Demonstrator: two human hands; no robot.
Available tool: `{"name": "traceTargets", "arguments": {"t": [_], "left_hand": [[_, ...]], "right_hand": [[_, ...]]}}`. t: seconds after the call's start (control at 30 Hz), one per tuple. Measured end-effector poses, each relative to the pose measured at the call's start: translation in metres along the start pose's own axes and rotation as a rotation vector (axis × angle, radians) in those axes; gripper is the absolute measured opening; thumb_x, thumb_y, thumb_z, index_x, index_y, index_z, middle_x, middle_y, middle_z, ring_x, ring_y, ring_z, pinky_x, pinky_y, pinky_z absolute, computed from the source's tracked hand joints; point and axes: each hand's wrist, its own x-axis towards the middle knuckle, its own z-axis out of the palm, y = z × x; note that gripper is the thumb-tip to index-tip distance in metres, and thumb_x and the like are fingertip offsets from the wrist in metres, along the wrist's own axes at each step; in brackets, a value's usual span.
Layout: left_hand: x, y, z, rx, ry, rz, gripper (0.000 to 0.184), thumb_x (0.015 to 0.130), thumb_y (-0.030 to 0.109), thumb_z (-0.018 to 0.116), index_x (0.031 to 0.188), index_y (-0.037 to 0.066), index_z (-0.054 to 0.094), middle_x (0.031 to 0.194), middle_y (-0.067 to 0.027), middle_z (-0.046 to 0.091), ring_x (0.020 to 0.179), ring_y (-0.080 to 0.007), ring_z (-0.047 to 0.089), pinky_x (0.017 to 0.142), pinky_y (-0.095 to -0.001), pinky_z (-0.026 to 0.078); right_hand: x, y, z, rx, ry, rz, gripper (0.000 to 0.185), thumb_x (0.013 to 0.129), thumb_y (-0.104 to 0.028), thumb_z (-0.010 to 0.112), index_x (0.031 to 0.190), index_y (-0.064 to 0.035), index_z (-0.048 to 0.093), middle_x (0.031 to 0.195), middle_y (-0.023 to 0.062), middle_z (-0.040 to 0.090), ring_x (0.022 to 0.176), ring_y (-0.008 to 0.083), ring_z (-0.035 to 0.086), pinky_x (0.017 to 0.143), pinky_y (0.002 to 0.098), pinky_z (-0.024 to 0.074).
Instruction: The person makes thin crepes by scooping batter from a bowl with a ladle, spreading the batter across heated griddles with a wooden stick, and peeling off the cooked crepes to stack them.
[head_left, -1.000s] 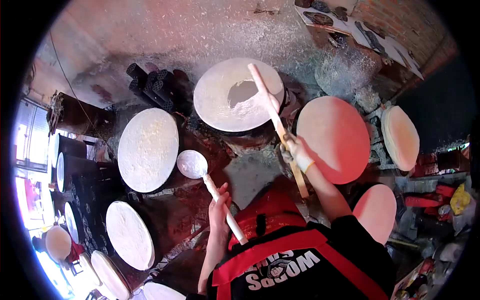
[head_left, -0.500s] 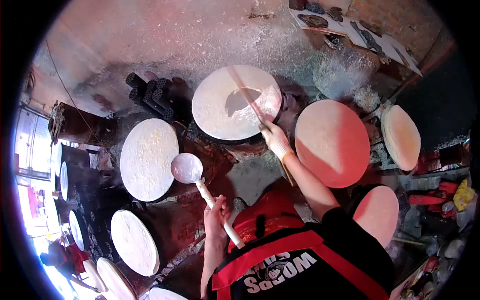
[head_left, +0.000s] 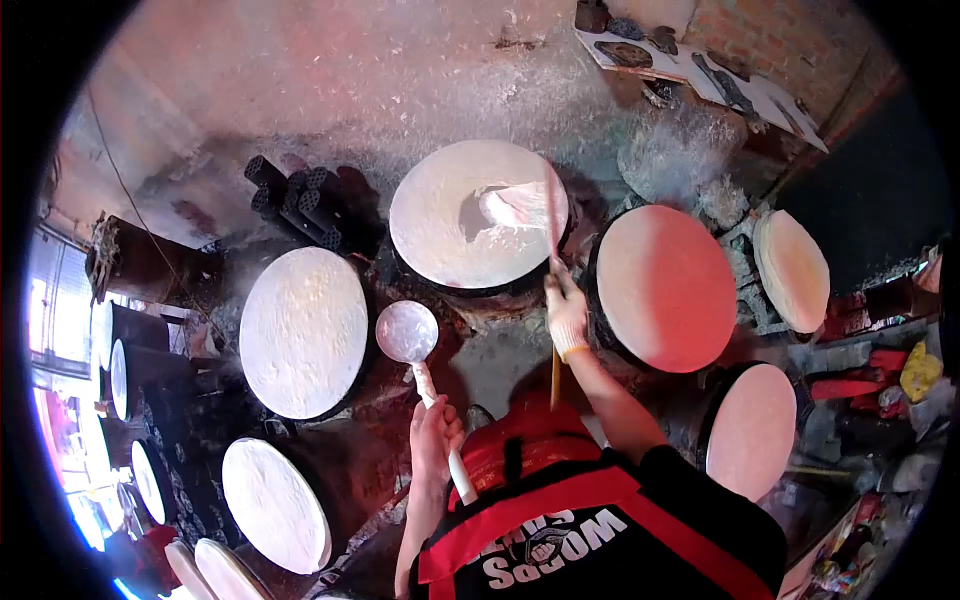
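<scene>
In the middle stands a round griddle (head_left: 430,240) covered with a pale layer. A wet white patch of batter (head_left: 520,205) lies right of its centre, beside a darker grey area. My right hand (head_left: 567,308), in a pale glove, is closed round a long wooden stick (head_left: 555,375). Its blurred upper part crosses the griddle's right side at the batter's edge; whether it touches is unclear. My left hand (head_left: 436,430) grips a ladle (head_left: 407,332) by its white handle, the bowl raised below the griddle's front left. What the ladle's bowl holds, if anything, I cannot tell.
More round pale-topped griddles surround me, one at left (head_left: 303,333), one at right (head_left: 665,290). Black honeycomb coal briquettes (head_left: 300,200) are piled by the wall. A white shelf (head_left: 690,70) with dark objects is at the upper right.
The stick has swung from slanting up-left over the griddle to nearly upright along its right side. The wet batter's shape has changed. My left hand still holds the ladle.
</scene>
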Motion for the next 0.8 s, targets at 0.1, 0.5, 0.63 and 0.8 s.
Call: {"name": "traceTargets", "arguments": {"t": [0.1,0.5,0.63,0.8], "left_hand": [[0.003,0.002,0.002,0.037,-0.019,0.028,0.017,0.094,0.016,0.051,0.106,0.005,0.048,0.076,-0.0009,0.047,0.057,-0.0069,0.041,0.043,-0.0191,0.034],[0.003,-0.004,0.001,0.029,0.012,-0.026,0.017,0.095,0.018,0.05,0.106,0.005,0.049,0.073,0.0003,0.046,0.054,-0.0075,0.041,0.04,-0.0196,0.032],[0.002,-0.007,0.003,0.002,0.002,-0.032,0.019,0.094,0.017,0.05,0.108,0.003,0.049,0.072,0.001,0.045,0.054,-0.0069,0.041,0.038,-0.0189,0.031],[0.0,-0.003,0.013,0.076,0.013,-0.047,0.019,0.094,0.016,0.051,0.108,0.003,0.049,0.073,0.001,0.046,0.054,-0.0064,0.041,0.039,-0.0187,0.031]], "right_hand": [[-0.018,0.005,0.011,-0.048,-0.053,0.124,0.038,0.092,-0.015,0.055,0.127,0.0003,0.052,0.125,0.0081,0.058,0.118,0.0136,0.049,0.102,0.0247,0.0319],[0.009,0.033,-0.009,-0.043,-0.361,0.201,0.035,0.092,-0.01,0.053,0.126,-0.0036,0.054,0.114,0.0092,0.062,0.099,0.0116,0.057,0.087,0.0254,0.0424],[-0.011,-0.02,-0.014,-0.119,-0.65,0.132,0.038,0.091,-0.001,0.051,0.128,-0.0027,0.052,0.124,0.0016,0.057,0.103,0.0086,0.054,0.095,0.0219,0.0387],[0.066,0.024,-0.022,-0.285,-0.343,0.012,0.04,0.093,-0.031,0.052,0.127,-0.0094,0.053,0.115,0.0232,0.059,0.106,0.0243,0.06,0.087,0.0313,0.0442]]}}
